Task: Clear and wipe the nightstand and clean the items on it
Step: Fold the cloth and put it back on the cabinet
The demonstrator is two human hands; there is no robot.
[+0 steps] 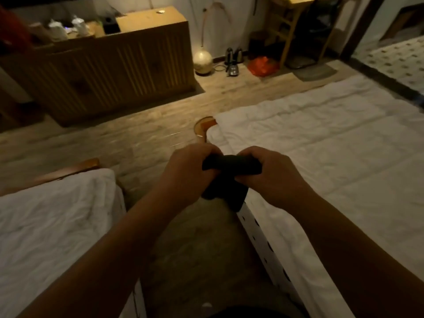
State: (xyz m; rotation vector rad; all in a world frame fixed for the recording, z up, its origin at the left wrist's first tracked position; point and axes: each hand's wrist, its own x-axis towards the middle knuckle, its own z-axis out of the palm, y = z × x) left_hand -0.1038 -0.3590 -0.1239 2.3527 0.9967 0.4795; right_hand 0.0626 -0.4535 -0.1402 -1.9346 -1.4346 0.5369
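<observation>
A dark cloth (229,164) is stretched between both hands in the middle of the view, above the aisle between two beds. My left hand (185,171) grips its left end with curled fingers. My right hand (270,173) grips its right end the same way. More of the cloth hangs down below the hands. The nightstand is not in view.
White-sheeted beds lie at left (57,221) and right (332,145), with a narrow floor aisle between. A long wooden cabinet (114,72) with kettles and cups stands across the room. A round lamp (203,59), kettles (232,58) and a red bag (262,65) sit on the floor.
</observation>
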